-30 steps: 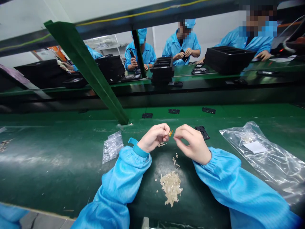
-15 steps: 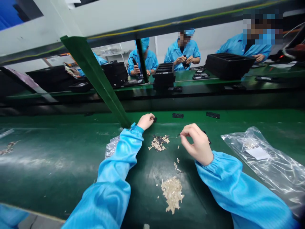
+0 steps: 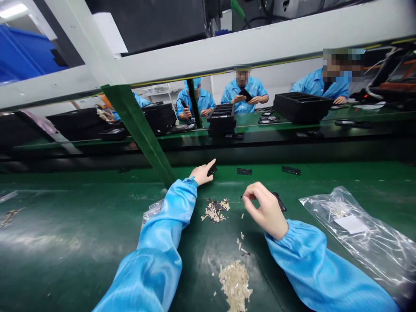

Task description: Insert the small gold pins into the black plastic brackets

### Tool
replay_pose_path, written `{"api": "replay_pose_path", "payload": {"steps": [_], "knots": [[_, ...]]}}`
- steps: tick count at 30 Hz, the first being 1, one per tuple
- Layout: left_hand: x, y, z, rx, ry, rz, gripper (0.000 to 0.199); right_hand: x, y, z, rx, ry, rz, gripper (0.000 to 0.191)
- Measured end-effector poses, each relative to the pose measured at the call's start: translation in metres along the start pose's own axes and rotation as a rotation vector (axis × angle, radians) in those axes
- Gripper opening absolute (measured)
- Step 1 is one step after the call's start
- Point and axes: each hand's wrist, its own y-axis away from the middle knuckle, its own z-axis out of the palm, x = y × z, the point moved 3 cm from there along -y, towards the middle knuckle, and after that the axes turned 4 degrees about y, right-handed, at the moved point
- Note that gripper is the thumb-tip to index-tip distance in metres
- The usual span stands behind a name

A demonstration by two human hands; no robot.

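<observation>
The left hand (image 3: 202, 174) reaches to the far part of the green bench (image 3: 97, 229), its index finger stretched out toward the far right and the other fingers curled at a black part (image 3: 212, 170); whether they grip it or only touch it I cannot tell. The black part lies near the bench's far side, left of the other black pieces; its visible stretch slants from near left to far right, dark with small glints, and the hand hides the rest.

The right hand (image 3: 264, 210) is nearer and to the right, thumb and index fingertip pinched together on a tiny dark piece (image 3: 242, 197); the piece pokes out to the left, too small to make out further.

Beyond the hands lie a middle black plate (image 3: 244, 171), flat and oblong, its long axis left to right, and a right black plate (image 3: 290, 170), its right end slightly nearer; another black plate (image 3: 280, 202), partly hidden behind the right hand, slants from far left to near right.

Between the forearms sits a mixed pile (image 3: 214, 211) of pale and dark bits; nearer is a larger pale heap (image 3: 234, 281), with a few loose bits (image 3: 240, 244) between them; a clear bag (image 3: 370, 249) with a white label (image 3: 352, 224) lies at right.
</observation>
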Motion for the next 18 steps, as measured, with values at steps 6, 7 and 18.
{"api": "replay_pose_path", "payload": {"steps": [6,7,18], "knots": [[0.060,0.054,0.018,0.171,0.496,0.116,0.035,-0.008,-0.002,0.000,-0.041,-0.129,0.019,0.013],[0.069,0.063,0.022,0.200,0.650,0.112,0.030,-0.010,-0.002,0.000,-0.065,-0.187,0.025,0.012],[0.116,0.112,0.031,0.006,1.312,0.013,0.016,-0.015,0.000,-0.021,0.075,-0.397,0.233,0.009]]}}
